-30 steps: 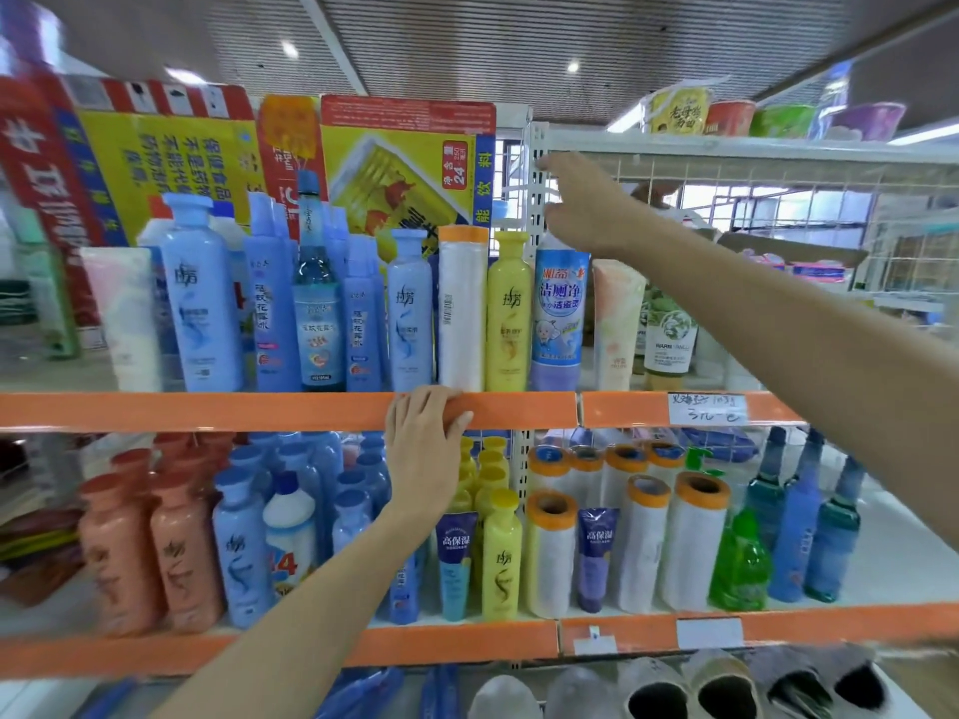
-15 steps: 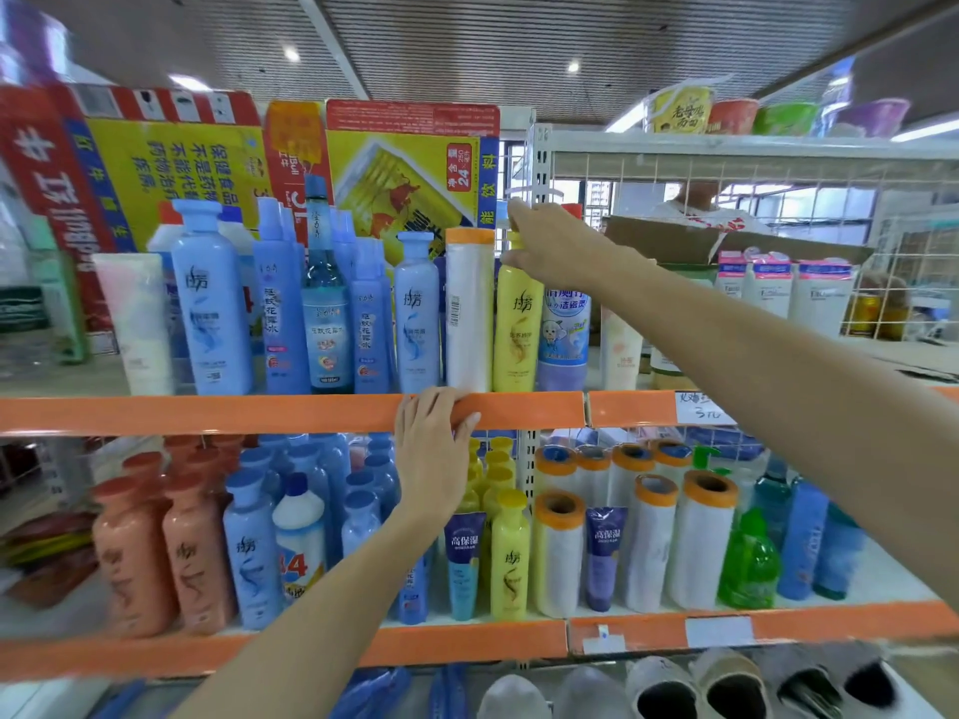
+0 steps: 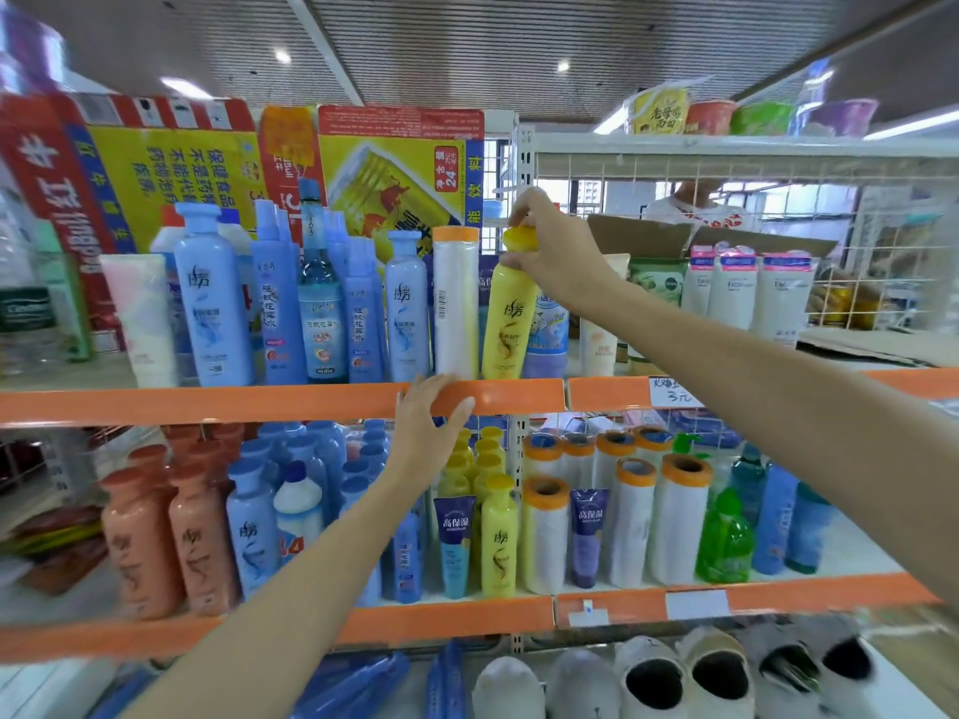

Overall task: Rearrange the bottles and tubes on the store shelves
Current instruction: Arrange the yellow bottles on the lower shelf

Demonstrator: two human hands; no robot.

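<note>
A yellow bottle (image 3: 507, 319) stands tilted on the upper shelf, next to a white roll with an orange cap (image 3: 455, 303). My right hand (image 3: 555, 246) grips the yellow bottle by its cap and neck. My left hand (image 3: 428, 428) rests with fingers spread on the orange front edge of the upper shelf (image 3: 259, 404). Blue bottles (image 3: 213, 298) line the upper shelf to the left. The lower shelf holds orange bottles (image 3: 140, 537), blue bottles, yellow bottles (image 3: 498, 537), tubes (image 3: 455, 542) and white rolls (image 3: 545, 537).
Behind the yellow bottle stands a blue-labelled bottle (image 3: 550, 329); white bottles with pink caps (image 3: 737, 293) stand to the right before a wire grid. Cardboard boxes (image 3: 399, 184) back the upper shelf. Shoes (image 3: 654, 682) fill the bottom shelf. A person in a white shirt (image 3: 695, 210) stands beyond the rack.
My right hand came down from the white top rail to the yellow bottle's cap and took hold; the bottle now leans. My left hand stayed on the shelf edge.
</note>
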